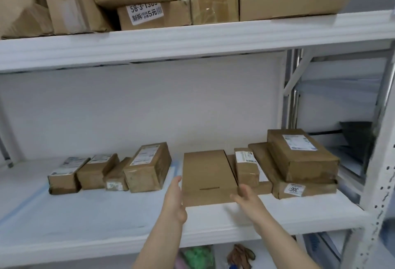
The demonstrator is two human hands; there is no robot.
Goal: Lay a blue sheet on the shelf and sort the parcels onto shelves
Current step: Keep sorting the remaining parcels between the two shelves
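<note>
Matt brown cardboard parcel (pixel 208 178); white painted metal shelf (pixel 192 226).

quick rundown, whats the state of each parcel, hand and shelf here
flat box: lying flat on the shelf, between both hands
left hand: open, against the box's left edge
right hand: open, at its right corner
four small parcels: in a row, labels up
right stack: labelled parcel on top
middle shelf: covered with a pale sheet
top shelf: packed with cartons

White metal shelving (pixel 192 40), white back wall (pixel 139 108), perforated upright (pixel 378 194).
</note>
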